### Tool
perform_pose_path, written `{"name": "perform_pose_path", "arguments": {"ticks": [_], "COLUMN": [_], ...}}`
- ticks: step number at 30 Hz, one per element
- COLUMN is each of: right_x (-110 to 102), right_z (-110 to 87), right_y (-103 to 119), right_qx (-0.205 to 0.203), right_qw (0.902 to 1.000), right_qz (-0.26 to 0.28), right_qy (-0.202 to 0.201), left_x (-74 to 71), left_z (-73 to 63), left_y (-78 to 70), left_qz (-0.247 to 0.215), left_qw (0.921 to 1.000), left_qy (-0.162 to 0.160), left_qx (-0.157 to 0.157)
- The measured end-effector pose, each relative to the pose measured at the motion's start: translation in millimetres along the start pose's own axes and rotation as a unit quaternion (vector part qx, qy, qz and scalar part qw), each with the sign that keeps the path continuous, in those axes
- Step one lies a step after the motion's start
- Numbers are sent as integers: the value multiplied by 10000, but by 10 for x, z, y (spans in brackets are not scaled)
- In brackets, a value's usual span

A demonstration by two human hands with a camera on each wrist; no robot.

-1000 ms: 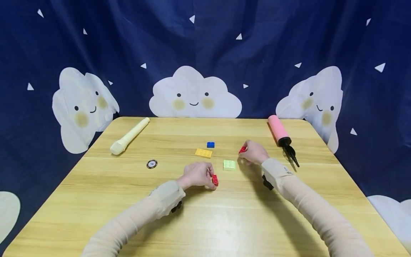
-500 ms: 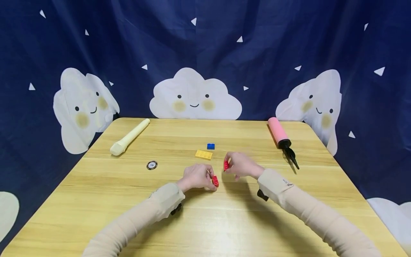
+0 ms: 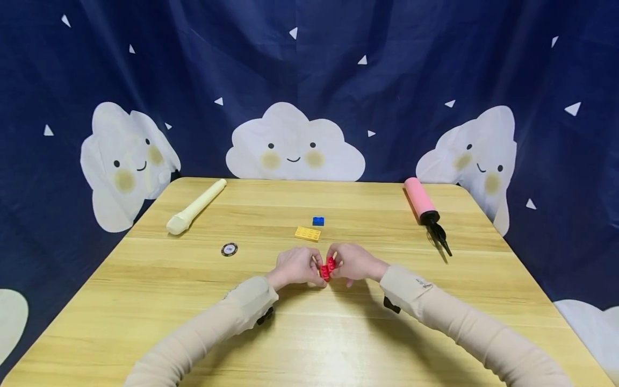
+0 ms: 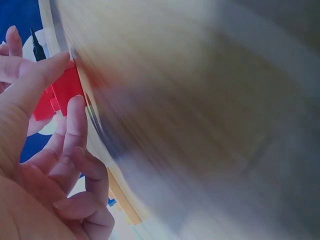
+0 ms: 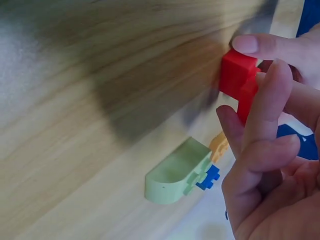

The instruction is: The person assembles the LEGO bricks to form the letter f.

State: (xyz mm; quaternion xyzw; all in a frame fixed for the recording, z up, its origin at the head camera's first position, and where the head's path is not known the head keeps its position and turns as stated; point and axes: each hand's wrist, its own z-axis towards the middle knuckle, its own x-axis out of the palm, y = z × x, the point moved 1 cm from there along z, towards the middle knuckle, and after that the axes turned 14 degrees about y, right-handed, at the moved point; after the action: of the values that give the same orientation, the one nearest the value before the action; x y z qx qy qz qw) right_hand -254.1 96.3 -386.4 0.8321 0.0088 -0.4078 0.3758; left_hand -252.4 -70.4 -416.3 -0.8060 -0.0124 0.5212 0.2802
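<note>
Head: the left hand (image 3: pixel 301 267) pinches the left red brick (image 3: pixel 324 273), the right hand (image 3: pixel 357 262) the right red brick (image 3: pixel 331 263), fingertips nearly meeting. Left wrist: thumb and finger grip opposite ends — likely to keep studs free. Right wrist: a pale-green rounded brick (image 5: pixel 175 172) lies near the right fingers, untouched.

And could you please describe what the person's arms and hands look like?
Long, wrinkled beige sleeves end in wide cuffs; the right cuff carries a small dark marking, too small to read. A black piece shows beneath each wrist. The left hand and right hand are bare.
</note>
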Motion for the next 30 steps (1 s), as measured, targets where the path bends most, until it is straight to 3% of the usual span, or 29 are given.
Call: {"name": "perform_pose_path", "arguments": {"ticks": [14,21,30], "right_x": [39,41,54], "right_z": [26,27,45], "right_y": [-13,-79,-143], "right_qx": [-219,-572,-757], "right_qw": [9995,9978,9965], "right_qz": [196,303,352], "right_qy": [74,131,74], "left_x": [22,27,4], "left_z": [52,60,45], "left_y": [21,48,60], "left_qz": [-48,-137,-309], "left_qw": [9999,9999,9992], "left_qy": [-74,-32,58], "left_qx": [65,54,240]}}
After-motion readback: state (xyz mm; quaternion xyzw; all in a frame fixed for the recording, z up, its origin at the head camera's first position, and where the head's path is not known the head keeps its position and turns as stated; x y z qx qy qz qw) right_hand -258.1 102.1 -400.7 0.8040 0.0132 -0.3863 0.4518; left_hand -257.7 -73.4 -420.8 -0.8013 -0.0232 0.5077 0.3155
